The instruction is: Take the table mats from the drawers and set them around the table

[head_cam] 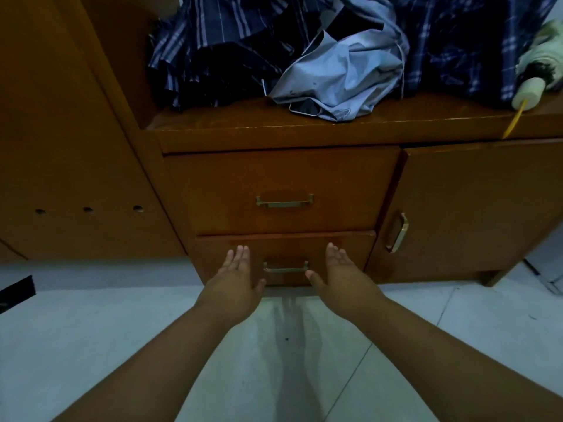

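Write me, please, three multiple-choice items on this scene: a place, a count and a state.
1. Where are the left hand and right hand relative to the lower drawer's handle? A one on each side; B both to its left; C both to its right.
2. How many drawers show? A one; B two; C four.
3. The hands are: A open, holding nothing; B gripping a mat; C clenched fists.
Answers: 1 A, the handle shows between them; 2 B, an upper drawer sits over a lower drawer; 3 A, the fingers are straight and empty.
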### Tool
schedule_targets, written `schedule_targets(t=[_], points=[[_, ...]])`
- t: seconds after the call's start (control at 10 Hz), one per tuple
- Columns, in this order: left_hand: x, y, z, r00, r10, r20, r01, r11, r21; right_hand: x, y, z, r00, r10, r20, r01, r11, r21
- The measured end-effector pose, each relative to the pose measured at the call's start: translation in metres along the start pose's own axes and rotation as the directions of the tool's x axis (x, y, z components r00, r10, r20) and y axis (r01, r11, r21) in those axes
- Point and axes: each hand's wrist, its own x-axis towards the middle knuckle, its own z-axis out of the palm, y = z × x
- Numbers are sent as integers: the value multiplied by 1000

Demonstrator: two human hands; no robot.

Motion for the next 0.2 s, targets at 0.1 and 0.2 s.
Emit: schedule_targets(t=[0.1,0.2], points=[[-1,3,0,1000,-12,-21,12,1000,-19,-1,-1,-3,1000,16,2,-16,999,49],[-4,8,-10,999,4,-36,-4,1000,13,-3,-7,-12,999,2,-40,-1,999,38]])
